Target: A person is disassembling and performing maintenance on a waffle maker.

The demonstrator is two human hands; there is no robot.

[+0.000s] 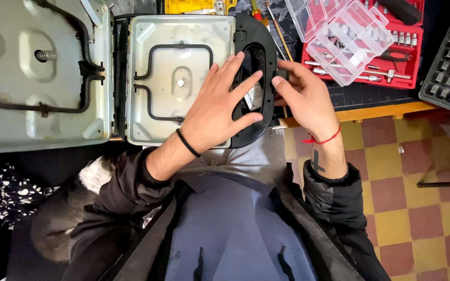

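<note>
Low in the frame, the person's dark jacket sleeves lead up to two bare hands at the centre. The left hand [220, 104], with a black band at the wrist, lies flat with fingers spread across the right edge of the opened grey metal appliance half with its looped black heating element [178, 78] and onto the black plastic oval handle [259, 78] fixed to that edge. The right hand [303, 96], a red thread round its wrist, has its grip pressed together, thumb and fingertips pinching the handle's outer rim. At the left of the frame lies the second grey metal half [37, 78]. Further off, upper right, an open red tool case with sockets and a clear lid [360, 41] sits on the counter [360, 110], above the checked floor [417, 198].
</note>
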